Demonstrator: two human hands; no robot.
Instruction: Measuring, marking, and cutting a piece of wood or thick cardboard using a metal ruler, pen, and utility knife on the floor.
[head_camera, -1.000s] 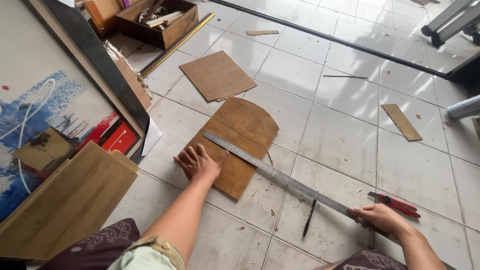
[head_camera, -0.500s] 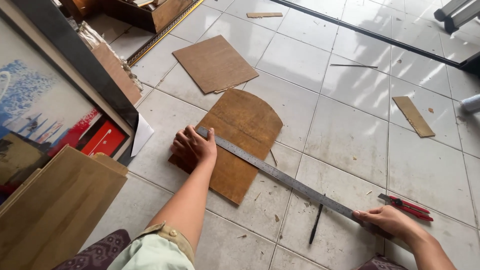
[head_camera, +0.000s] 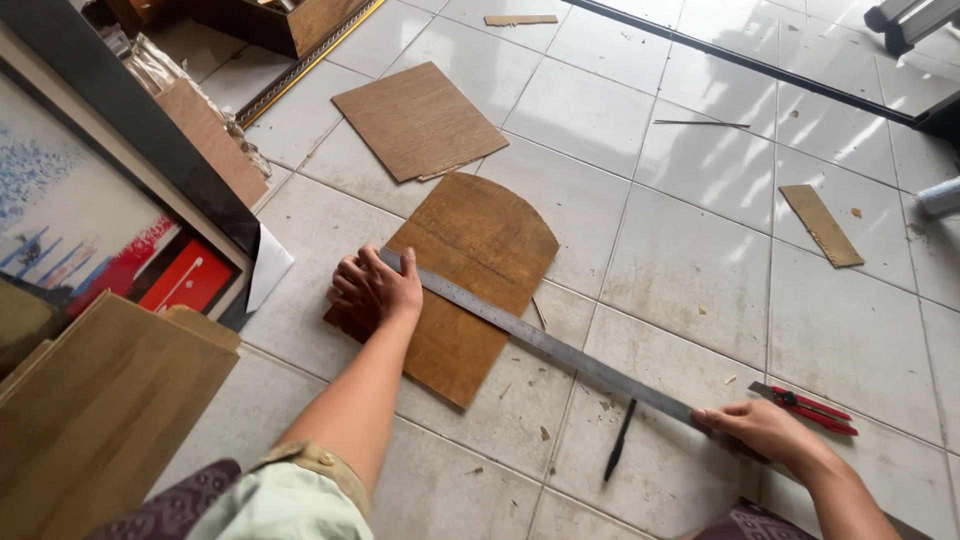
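Our left hand (head_camera: 378, 287) presses flat, fingers bunched, on one end of the long steel ruler (head_camera: 540, 345), which lies slantwise across the arched brown board (head_camera: 470, 270) on the tiled floor (head_camera: 680, 250). Our right hand (head_camera: 757, 428) pinches the ruler's far end, beside the black pen (head_camera: 619, 442) and red cutter (head_camera: 812, 409). We judge we are aligning; marking calls for a steady ruler.

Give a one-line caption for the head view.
Left hand and right hand press a long metal ruler across a brown board on the tiled floor.
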